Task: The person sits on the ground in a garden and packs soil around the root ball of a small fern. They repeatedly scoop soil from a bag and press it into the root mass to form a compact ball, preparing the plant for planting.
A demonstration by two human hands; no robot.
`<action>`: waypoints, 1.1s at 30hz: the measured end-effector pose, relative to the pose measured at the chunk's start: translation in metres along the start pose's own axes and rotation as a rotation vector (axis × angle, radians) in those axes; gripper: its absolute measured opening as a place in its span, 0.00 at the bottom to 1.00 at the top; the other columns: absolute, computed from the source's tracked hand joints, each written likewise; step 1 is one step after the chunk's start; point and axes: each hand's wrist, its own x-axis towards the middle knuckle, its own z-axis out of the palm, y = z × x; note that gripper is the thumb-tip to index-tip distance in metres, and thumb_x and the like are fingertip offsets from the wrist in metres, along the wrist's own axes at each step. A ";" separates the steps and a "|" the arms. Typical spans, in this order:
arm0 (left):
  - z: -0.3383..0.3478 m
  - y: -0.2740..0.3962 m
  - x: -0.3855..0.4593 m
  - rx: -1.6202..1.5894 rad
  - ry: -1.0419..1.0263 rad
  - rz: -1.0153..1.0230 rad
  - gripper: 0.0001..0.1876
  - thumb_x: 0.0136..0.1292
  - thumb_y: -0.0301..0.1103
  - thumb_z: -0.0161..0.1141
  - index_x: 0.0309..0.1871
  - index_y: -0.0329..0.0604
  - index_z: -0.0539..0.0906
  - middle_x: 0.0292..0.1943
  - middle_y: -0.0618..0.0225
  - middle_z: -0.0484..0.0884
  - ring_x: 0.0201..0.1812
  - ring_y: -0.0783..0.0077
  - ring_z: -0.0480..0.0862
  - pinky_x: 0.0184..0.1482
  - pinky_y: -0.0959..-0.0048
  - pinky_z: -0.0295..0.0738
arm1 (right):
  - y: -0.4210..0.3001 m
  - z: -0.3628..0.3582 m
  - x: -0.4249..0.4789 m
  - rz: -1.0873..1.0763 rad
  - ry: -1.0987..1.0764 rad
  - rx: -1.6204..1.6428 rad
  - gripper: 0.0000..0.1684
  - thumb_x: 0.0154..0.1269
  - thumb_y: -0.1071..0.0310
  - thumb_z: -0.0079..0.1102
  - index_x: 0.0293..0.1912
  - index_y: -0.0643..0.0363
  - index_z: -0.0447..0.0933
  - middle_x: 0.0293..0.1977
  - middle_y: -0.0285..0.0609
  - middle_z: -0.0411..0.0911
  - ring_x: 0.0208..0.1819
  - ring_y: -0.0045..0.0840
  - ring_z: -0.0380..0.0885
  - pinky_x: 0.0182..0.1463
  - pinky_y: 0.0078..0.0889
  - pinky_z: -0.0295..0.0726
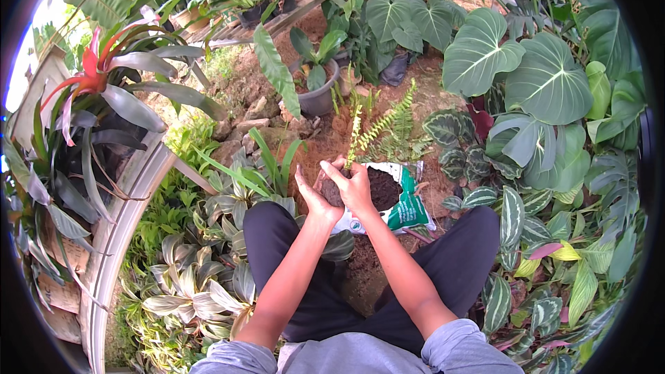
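My left hand (321,202) cups a dark ball of soil (331,195) from the left side, its palm turned inward. My right hand (354,187) closes around the other side of the ball, thumb laid over the top. From between my hands rises the thin stem of a small plant (354,137) with yellow-green leaflets. An opened plastic bag of potting soil (413,208), white and green with printing on it, lies just right of my hands. Dark loose soil (384,187) shows through its torn opening. My fingers hide part of the soil ball.
A fern frond (392,119) arches just beyond the bag. Farther off stands a grey pot (317,94) with a leafy plant, near several stones (254,124). Striped-leaf plants (511,213) crowd the right. A curved metal rail (124,218) and a red bromeliad (93,78) border the left.
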 end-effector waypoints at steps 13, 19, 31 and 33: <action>-0.008 -0.005 0.009 -0.005 -0.025 0.145 0.39 0.65 0.70 0.40 0.55 0.41 0.78 0.55 0.62 0.80 0.60 0.61 0.77 0.68 0.58 0.65 | -0.018 -0.006 0.004 0.081 -0.116 0.159 0.17 0.66 0.69 0.62 0.52 0.64 0.76 0.39 0.39 0.84 0.47 0.22 0.81 0.57 0.26 0.75; -0.003 0.000 0.002 0.005 -0.063 0.098 0.38 0.65 0.67 0.44 0.61 0.40 0.75 0.58 0.59 0.77 0.61 0.60 0.76 0.68 0.57 0.65 | -0.007 -0.005 0.001 -0.070 -0.211 0.083 0.29 0.62 0.78 0.59 0.62 0.64 0.65 0.49 0.42 0.78 0.51 0.23 0.77 0.61 0.30 0.73; -0.016 0.000 0.012 -0.023 -0.058 0.115 0.36 0.65 0.63 0.46 0.61 0.37 0.74 0.59 0.55 0.77 0.62 0.56 0.76 0.69 0.55 0.65 | -0.001 -0.008 0.001 -0.098 -0.244 0.012 0.35 0.57 0.76 0.60 0.64 0.63 0.62 0.51 0.43 0.76 0.51 0.25 0.77 0.62 0.31 0.72; -0.013 0.000 0.008 0.002 0.000 0.120 0.35 0.66 0.62 0.46 0.59 0.37 0.75 0.59 0.55 0.77 0.61 0.56 0.76 0.69 0.55 0.65 | 0.000 -0.008 0.000 -0.131 -0.256 0.022 0.34 0.57 0.77 0.58 0.64 0.64 0.62 0.51 0.44 0.77 0.51 0.25 0.77 0.62 0.31 0.72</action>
